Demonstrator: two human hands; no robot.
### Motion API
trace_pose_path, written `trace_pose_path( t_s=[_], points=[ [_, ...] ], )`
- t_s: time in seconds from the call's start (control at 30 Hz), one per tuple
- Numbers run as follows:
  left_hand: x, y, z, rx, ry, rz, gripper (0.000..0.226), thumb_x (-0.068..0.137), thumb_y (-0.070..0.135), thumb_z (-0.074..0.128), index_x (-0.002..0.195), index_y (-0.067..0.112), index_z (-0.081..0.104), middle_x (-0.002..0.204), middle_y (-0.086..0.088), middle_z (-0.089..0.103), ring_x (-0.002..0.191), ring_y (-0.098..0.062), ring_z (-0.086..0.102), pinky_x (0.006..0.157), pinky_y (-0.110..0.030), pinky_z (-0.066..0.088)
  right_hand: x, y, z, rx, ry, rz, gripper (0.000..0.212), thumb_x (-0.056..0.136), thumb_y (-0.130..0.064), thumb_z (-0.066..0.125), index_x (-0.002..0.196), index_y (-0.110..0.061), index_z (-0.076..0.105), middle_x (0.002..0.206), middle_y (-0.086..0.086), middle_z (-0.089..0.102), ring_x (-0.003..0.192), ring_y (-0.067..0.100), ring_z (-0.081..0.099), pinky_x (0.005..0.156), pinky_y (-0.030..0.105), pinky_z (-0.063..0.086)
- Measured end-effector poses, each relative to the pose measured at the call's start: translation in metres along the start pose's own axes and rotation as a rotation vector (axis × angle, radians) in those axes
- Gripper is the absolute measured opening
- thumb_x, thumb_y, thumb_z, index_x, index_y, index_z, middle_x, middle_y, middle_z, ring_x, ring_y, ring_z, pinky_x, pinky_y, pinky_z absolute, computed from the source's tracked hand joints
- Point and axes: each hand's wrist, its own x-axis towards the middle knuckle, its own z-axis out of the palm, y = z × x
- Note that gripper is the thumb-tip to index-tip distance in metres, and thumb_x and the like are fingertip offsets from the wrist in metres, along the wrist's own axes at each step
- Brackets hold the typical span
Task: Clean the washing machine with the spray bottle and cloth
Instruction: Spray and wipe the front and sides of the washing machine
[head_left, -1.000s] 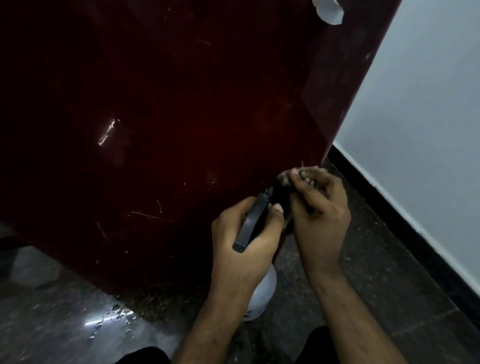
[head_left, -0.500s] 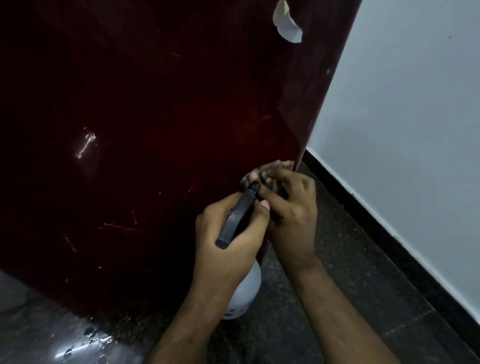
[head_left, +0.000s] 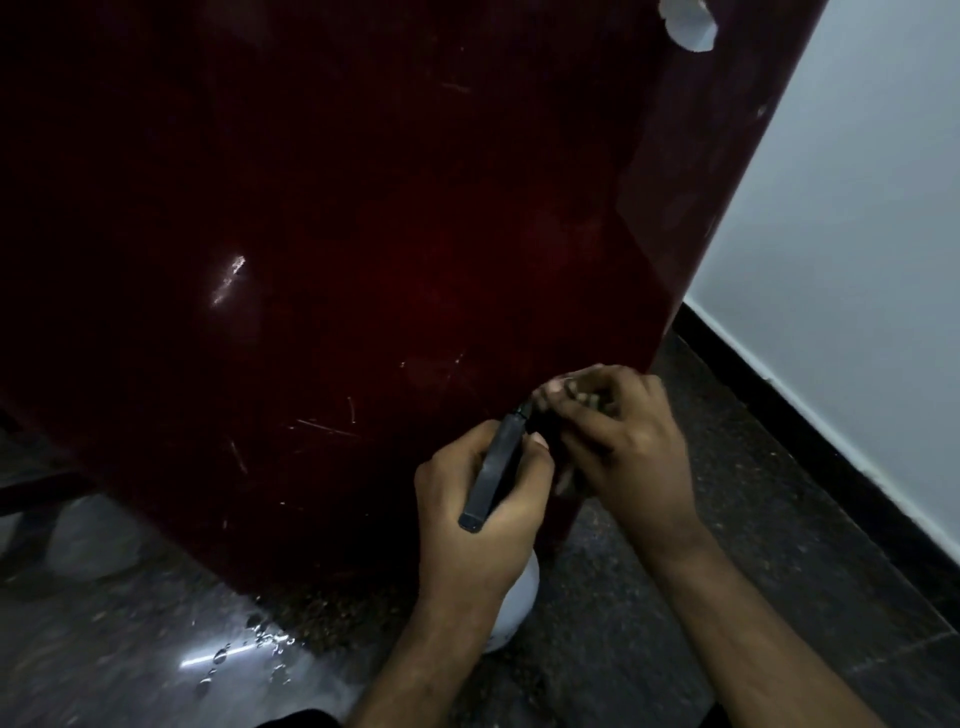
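Dim corner: dark speckled floor (head_left: 727, 597), pale wall (head_left: 857, 260) at right. Your left hand (head_left: 480, 514) grips the spray bottle (head_left: 511, 608) round its black trigger (head_left: 493, 473). Your right hand (head_left: 623, 441) pinches the nozzle through a bunched cloth (head_left: 584, 392), as it did a second ago. Only the view has shifted. The washing machine (head_left: 363, 234) panel, just beyond, looks unsprayed; likely nozzle adjustment.

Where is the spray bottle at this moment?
In the head view the spray bottle is low and right of centre, gripped by the left hand, beside the right hand and close before the dark red washing machine.
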Motion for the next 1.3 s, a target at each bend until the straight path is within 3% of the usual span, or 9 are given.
trace_pose_path(
  t_s=[0.17, 0.37, 0.57, 0.73, 0.83, 0.97, 1.07, 1.17, 1.3],
  points=[
    [-0.002, -0.009, -0.006, -0.006, 0.077, -0.045, 0.044, 0.101, 0.011, 0.068, 0.062, 0.012, 0.048, 0.053, 0.001, 0.04, 0.049, -0.016, 0.034, 0.05, -0.028, 0.03, 0.013, -0.012, 0.004, 0.071, 0.21, 0.147, 0.029, 0.089, -0.007, 0.075, 0.118, -0.01, 0.074, 0.118, 0.009, 0.06, 0.101, 0.029, 0.051, 0.078, 0.04, 0.047],
    [-0.002, -0.008, -0.015, 0.013, 0.122, -0.023, 0.04, 0.099, 0.008, 0.068, 0.063, 0.014, 0.054, 0.051, 0.001, 0.044, 0.046, -0.012, 0.037, 0.048, -0.018, 0.032, 0.007, -0.024, 0.017, -0.006, -0.01, -0.112, 0.037, 0.093, -0.018, 0.076, 0.129, -0.018, 0.07, 0.127, 0.01, 0.063, 0.102, 0.033, 0.051, 0.07, 0.034, 0.046],
    [-0.007, -0.005, -0.033, -0.006, 0.183, -0.055, 0.047, 0.099, 0.006, 0.067, 0.058, 0.015, 0.046, 0.049, 0.008, 0.037, 0.044, -0.007, 0.033, 0.045, -0.019, 0.029, 0.032, -0.026, 0.002, 0.017, 0.29, 0.071, 0.029, 0.1, -0.01, 0.066, 0.129, -0.014, 0.071, 0.127, 0.015, 0.062, 0.107, 0.035, 0.047, 0.092, 0.023, 0.033],
    [-0.01, -0.001, -0.043, 0.029, 0.195, -0.07, 0.05, 0.094, 0.002, 0.069, 0.055, 0.019, 0.043, 0.048, 0.008, 0.037, 0.044, -0.008, 0.032, 0.045, -0.021, 0.029, 0.042, -0.039, 0.014, -0.13, 0.315, -0.142, 0.042, 0.099, -0.002, 0.063, 0.137, -0.021, 0.066, 0.125, 0.012, 0.066, 0.107, 0.032, 0.048, 0.086, 0.035, 0.045],
    [-0.012, -0.005, -0.053, 0.042, 0.208, -0.086, 0.051, 0.092, 0.0, 0.07, 0.054, 0.02, 0.043, 0.048, 0.007, 0.037, 0.045, -0.01, 0.032, 0.045, -0.023, 0.028, 0.035, -0.032, 0.02, -0.126, 0.344, -0.124, 0.047, 0.097, 0.003, 0.063, 0.136, -0.022, 0.066, 0.125, 0.013, 0.065, 0.108, 0.033, 0.048, 0.085, 0.043, 0.048],
    [-0.013, -0.012, -0.061, 0.043, 0.286, -0.043, 0.044, 0.096, 0.004, 0.07, 0.058, 0.013, 0.048, 0.05, 0.002, 0.041, 0.046, -0.014, 0.036, 0.047, -0.025, 0.03, 0.037, -0.054, 0.035, 0.024, 0.384, -0.015, 0.047, 0.093, 0.007, 0.065, 0.132, -0.018, 0.069, 0.125, 0.015, 0.063, 0.111, 0.033, 0.045, 0.1, 0.027, 0.036],
    [-0.01, -0.017, -0.067, 0.064, 0.35, -0.006, 0.036, 0.1, 0.01, 0.069, 0.068, 0.001, 0.056, 0.057, -0.017, 0.05, 0.05, -0.035, 0.046, 0.047, -0.038, 0.036, 0.045, -0.08, 0.045, 0.042, 0.313, -0.179, 0.035, 0.101, -0.007, 0.06, 0.133, -0.017, 0.069, 0.129, 0.009, 0.061, 0.115, 0.031, 0.045, 0.094, 0.036, 0.043],
    [-0.007, -0.022, -0.074, 0.069, 0.407, -0.027, 0.031, 0.102, 0.017, 0.07, 0.075, 0.002, 0.064, 0.063, -0.023, 0.056, 0.059, -0.049, 0.053, 0.047, -0.051, 0.049, 0.03, -0.087, 0.054, -0.008, 0.065, -0.415, 0.039, 0.1, -0.018, 0.064, 0.139, -0.016, 0.064, 0.132, 0.011, 0.064, 0.122, 0.029, 0.051, 0.089, 0.04, 0.045],
    [-0.006, -0.018, -0.08, 0.077, 0.414, -0.064, 0.037, 0.1, 0.02, 0.072, 0.071, -0.001, 0.062, 0.059, -0.024, 0.052, 0.056, -0.05, 0.05, 0.045, -0.054, 0.047, 0.013, -0.052, 0.044, -0.081, 0.07, -0.327, 0.035, 0.099, -0.014, 0.066, 0.134, -0.018, 0.068, 0.123, 0.013, 0.066, 0.101, 0.032, 0.056, 0.076, 0.042, 0.046]
  ],
)
